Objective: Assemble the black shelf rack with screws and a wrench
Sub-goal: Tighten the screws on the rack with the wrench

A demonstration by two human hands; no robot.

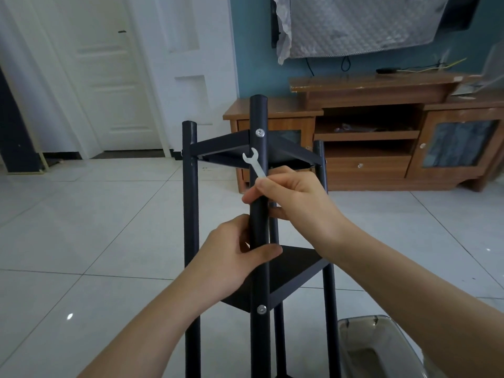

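Note:
The black shelf rack (pixel 191 214) stands upright on the tiled floor, with round posts and two dark shelves. Its near post (pixel 259 113) carries a silver screw (pixel 260 132) at the upper shelf (pixel 221 144) and another screw (pixel 261 309) at the lower shelf (pixel 297 264). My left hand (pixel 234 257) grips the near post between the shelves. Just above it, my right hand (pixel 294 197) holds a small silver wrench (pixel 253 162). The wrench's open jaw points up, a little below the upper screw. Some right fingers wrap behind the post.
A clear grey plastic bin (pixel 379 347) sits on the floor at the lower right, next to the rack. A wooden TV cabinet (pixel 381 148) stands behind the rack against the teal wall. White doors (pixel 103 77) are at the left.

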